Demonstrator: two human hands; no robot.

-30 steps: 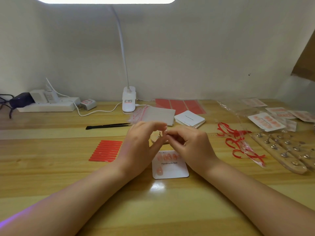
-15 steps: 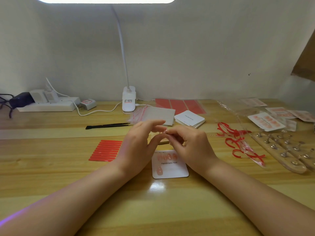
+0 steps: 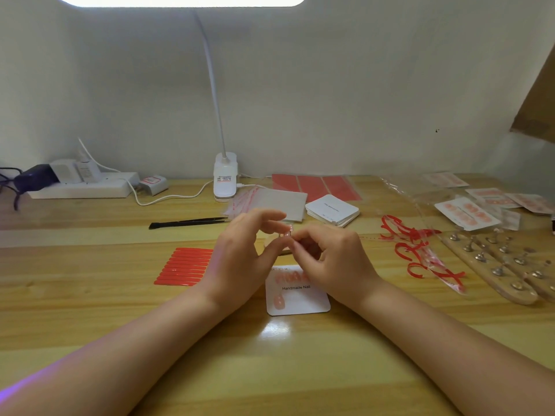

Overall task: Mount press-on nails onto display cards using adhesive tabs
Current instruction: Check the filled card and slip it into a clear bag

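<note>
Nearest the camera, two bare forearms reach in over the wooden counter (image 3: 90, 310). Between the wrists lies a white display card (image 3: 303, 301) printed "Handmade Nail", flat on the counter; a row of pink nails sits along its top, partly hidden by the right hand, and one more pink nail sits at its lower left.

Just above the card's far edge the two hands meet. The left hand (image 3: 237, 262) has thumb and forefinger curled toward each other, the other fingers spread upward; the right hand (image 3: 333, 259) is curled, its fingertips brought to the same spot. Between the two grips is a small pink press-on nail (image 3: 287, 234), pinched at the fingertips and held clear of the card. Which fingers actually bear it is too small to tell.

Left of the hands lies a sheet of red adhesive tabs (image 3: 186, 267). To the right are curled red strips (image 3: 411, 250) and wooden nail holders (image 3: 498, 265) with metal studs.

Farther back: black tweezers (image 3: 189, 222), a stack of blank cards (image 3: 332, 210), clear bags (image 3: 270, 202), the lamp's white clamp base (image 3: 225, 177), and a power strip (image 3: 81, 187) at the wall.
</note>
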